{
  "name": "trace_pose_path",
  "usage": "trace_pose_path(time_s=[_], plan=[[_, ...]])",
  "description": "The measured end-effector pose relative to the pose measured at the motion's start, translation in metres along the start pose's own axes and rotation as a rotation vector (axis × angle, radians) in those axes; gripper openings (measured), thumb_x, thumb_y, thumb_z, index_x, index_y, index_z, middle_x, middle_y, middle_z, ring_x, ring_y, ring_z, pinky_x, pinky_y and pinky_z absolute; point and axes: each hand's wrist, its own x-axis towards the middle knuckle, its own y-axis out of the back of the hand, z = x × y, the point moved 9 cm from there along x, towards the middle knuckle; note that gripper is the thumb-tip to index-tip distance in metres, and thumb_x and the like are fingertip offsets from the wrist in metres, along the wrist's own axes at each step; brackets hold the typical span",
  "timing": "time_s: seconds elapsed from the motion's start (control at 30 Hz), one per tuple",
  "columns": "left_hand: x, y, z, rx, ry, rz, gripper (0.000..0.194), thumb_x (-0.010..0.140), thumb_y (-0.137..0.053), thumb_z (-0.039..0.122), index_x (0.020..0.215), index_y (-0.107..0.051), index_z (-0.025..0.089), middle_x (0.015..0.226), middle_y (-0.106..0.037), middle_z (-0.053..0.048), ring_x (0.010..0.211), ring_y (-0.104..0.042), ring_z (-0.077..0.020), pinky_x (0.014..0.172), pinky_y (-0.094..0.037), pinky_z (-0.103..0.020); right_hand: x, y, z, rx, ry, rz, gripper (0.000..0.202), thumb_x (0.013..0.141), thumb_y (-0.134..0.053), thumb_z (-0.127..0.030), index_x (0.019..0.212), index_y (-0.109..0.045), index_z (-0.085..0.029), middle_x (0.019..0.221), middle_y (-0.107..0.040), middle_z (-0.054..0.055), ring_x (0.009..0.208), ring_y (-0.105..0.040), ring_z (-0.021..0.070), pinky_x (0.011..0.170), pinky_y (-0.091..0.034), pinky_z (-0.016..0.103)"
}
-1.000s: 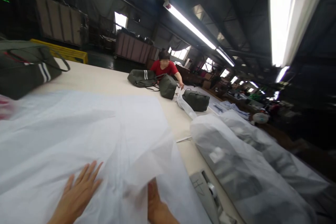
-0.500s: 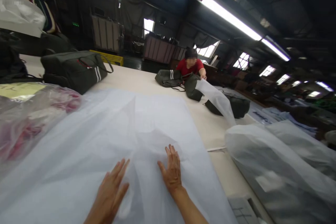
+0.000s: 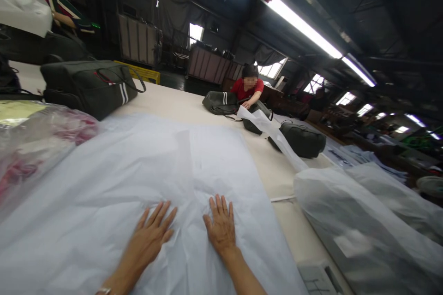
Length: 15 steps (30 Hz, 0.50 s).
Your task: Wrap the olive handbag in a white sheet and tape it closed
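Note:
A large sheet of pale, translucent white plastic (image 3: 138, 161) lies spread over the table in front of me, creased around my palms. My left hand (image 3: 150, 233) rests flat on it with fingers spread. To its right, my right hand (image 3: 221, 228) also lies palm down on the plastic, fingers apart. Neither hand grips anything. Whether the plastic is a single sheet or a flattened bag, I cannot tell.
A clear bag with red-and-white contents (image 3: 44, 143) and a dark duffel bag (image 3: 86, 85) sit left. At right lies a plastic-wrapped dark bag (image 3: 356, 230). Across the table (image 3: 173, 101), a person in red (image 3: 247, 85) handles bags and plastic. Another person's striped sleeve (image 3: 65, 11) shows far left.
My hands have come down flat onto the plastic, fingers spreading wider, and the sheet has settled with new creases. The person in red has drawn the plastic strip leftward.

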Motion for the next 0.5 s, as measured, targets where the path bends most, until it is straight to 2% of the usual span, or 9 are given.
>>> trace_pose_path(time_s=[0.17, 0.3, 0.37, 0.43, 0.5], plan=[[0.023, 0.0, -0.008, -0.057, -0.014, -0.093, 0.044, 0.093, -0.043, 0.029, 0.136, -0.053, 0.034, 0.147, -0.045, -0.004, 0.137, -0.042, -0.0254, 0.116, -0.027, -0.051, 0.0, 0.0, 0.0, -0.004, 0.006, -0.001, 0.054, 0.096, -0.047, -0.045, 0.146, -0.04, -0.024, 0.155, -0.033, 0.007, 0.145, -0.026, 0.029, 0.119, -0.017, 0.057], [0.045, 0.005, -0.022, -0.192, 0.034, -0.243, 0.045, 0.096, -0.032, 0.029, 0.135, -0.054, 0.027, 0.144, -0.05, -0.006, 0.135, -0.045, -0.0232, 0.114, -0.031, -0.051, -0.001, 0.001, -0.001, -0.012, 0.014, 0.024, 0.053, 0.097, -0.047, -0.044, 0.146, -0.039, -0.025, 0.155, -0.033, 0.007, 0.145, -0.026, 0.0284, 0.119, -0.018, 0.057], [0.057, 0.017, -0.034, -0.24, 0.119, -0.264, 0.048, 0.096, -0.028, 0.034, 0.135, -0.054, 0.023, 0.14, -0.054, -0.008, 0.133, -0.048, -0.0231, 0.113, -0.034, -0.049, -0.001, 0.0, 0.0, -0.005, 0.007, 0.032, 0.054, 0.096, -0.047, -0.047, 0.146, -0.04, -0.027, 0.154, -0.035, 0.007, 0.145, -0.028, 0.0279, 0.119, -0.018, 0.056], [0.067, 0.037, -0.043, -0.241, 0.194, -0.216, 0.05, 0.096, -0.026, 0.036, 0.135, -0.054, 0.021, 0.139, -0.055, -0.008, 0.133, -0.048, -0.0243, 0.112, -0.036, -0.05, 0.0, 0.0, 0.001, 0.015, -0.001, 0.038, 0.055, 0.096, -0.047, -0.051, 0.145, -0.041, -0.028, 0.154, -0.037, 0.006, 0.144, -0.029, 0.0274, 0.119, -0.019, 0.056], [0.071, 0.061, -0.044, -0.221, 0.211, -0.149, 0.053, 0.095, -0.026, 0.039, 0.134, -0.056, 0.02, 0.14, -0.054, -0.007, 0.133, -0.047, -0.0254, 0.112, -0.037, -0.048, 0.0, 0.0, 0.001, 0.032, -0.004, 0.044, 0.054, 0.096, -0.047, -0.051, 0.145, -0.042, -0.029, 0.153, -0.038, 0.005, 0.144, -0.029, 0.0273, 0.119, -0.019, 0.056]])
